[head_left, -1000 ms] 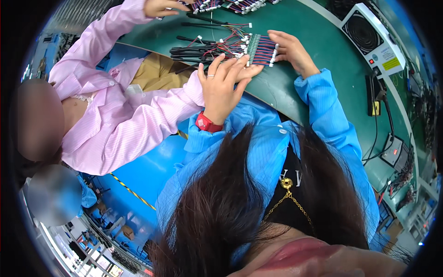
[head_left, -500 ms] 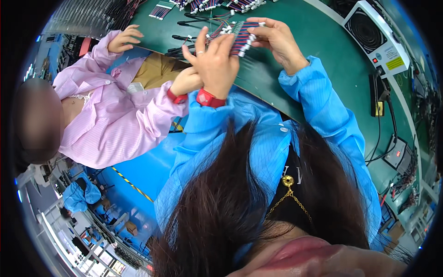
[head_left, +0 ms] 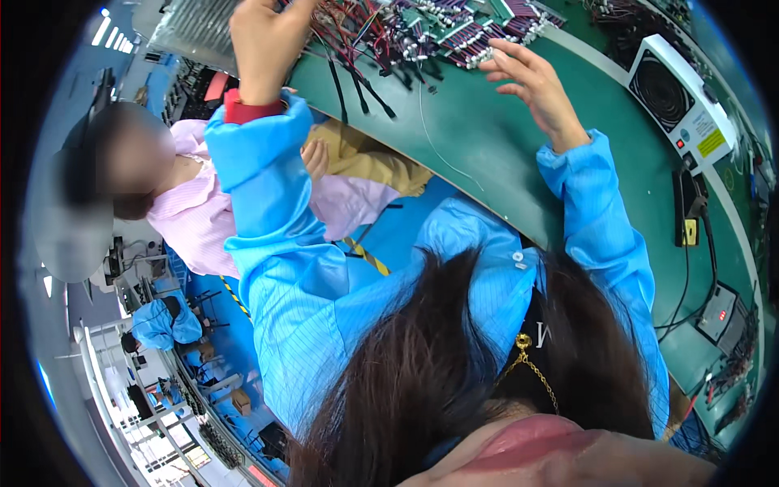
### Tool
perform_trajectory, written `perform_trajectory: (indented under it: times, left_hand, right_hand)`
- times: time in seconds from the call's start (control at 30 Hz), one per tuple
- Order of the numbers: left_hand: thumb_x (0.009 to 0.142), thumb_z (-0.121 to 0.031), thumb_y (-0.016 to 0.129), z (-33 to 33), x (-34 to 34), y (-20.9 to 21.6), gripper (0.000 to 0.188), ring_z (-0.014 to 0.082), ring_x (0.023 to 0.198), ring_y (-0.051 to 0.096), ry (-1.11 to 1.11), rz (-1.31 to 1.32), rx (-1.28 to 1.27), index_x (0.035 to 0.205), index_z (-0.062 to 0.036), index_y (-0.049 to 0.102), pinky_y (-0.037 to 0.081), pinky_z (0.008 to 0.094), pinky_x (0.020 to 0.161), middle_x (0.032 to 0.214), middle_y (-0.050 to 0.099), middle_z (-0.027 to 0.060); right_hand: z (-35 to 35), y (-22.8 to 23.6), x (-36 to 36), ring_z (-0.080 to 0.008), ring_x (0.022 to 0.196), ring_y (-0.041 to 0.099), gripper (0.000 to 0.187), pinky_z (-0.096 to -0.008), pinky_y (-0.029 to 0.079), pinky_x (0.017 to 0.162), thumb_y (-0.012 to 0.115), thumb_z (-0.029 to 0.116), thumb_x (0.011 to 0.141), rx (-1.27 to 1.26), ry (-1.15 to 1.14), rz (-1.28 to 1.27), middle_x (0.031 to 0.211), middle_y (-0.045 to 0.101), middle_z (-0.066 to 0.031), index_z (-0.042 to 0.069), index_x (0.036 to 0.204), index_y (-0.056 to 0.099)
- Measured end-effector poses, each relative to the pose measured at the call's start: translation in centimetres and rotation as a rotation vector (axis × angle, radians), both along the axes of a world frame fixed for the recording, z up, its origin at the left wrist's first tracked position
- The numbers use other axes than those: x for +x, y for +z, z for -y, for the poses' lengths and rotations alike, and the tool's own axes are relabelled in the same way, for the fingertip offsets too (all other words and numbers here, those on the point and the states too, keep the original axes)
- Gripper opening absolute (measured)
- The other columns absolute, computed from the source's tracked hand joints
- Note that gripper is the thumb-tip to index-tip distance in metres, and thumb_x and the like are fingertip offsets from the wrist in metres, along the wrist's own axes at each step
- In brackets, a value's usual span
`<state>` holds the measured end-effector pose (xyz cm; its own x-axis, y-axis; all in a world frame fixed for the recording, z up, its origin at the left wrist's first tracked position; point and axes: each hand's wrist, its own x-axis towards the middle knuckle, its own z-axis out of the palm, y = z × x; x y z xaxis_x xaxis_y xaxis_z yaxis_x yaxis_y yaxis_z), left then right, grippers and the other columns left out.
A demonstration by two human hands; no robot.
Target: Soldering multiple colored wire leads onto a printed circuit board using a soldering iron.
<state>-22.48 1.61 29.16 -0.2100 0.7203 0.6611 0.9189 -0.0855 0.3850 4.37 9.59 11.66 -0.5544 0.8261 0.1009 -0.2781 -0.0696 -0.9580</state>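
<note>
My right hand hovers over the green table with its fingers stretched out and nothing in them. Just beyond its fingertips lie green circuit board strips with dark red and blue wires and white connectors, heaped at the table's far side. My left hand reaches up to the far left, beside a tangle of red and black wires. The upper edge of the view cuts off its fingers, so any hold stays hidden. Black-tipped cables stick out of the tangle toward me.
A co-worker in a pink shirt sits close on my left, partly behind my raised arm. A white fan unit stands at the right with a black cord. A thin pale wire lies across the green table.
My hands have parted: the left went up and left, past the co-worker, while the right let go of the wired board strips. The co-worker's hands have drawn back from the table.
</note>
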Motion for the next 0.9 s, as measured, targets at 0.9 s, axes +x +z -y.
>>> perform_trajectory:
  times: [0.9]
  left_hand:
    - [0.085,-0.013,0.068,-5.2,25.0,-10.2,0.027,0.0177,0.093,0.059,-1.646,-0.461,0.364,0.111,-0.0171,0.073,0.048,0.0313,0.081,0.113,0.068,0.0042]
  right_hand:
    - [17.9,-1.9,24.5,-0.0195,0.074,0.061,0.042,-0.0291,0.05,0.068,0.072,0.003,0.071,1.052,-1.269,0.843,0.095,0.066,-0.0084,0.005,0.113,0.072]
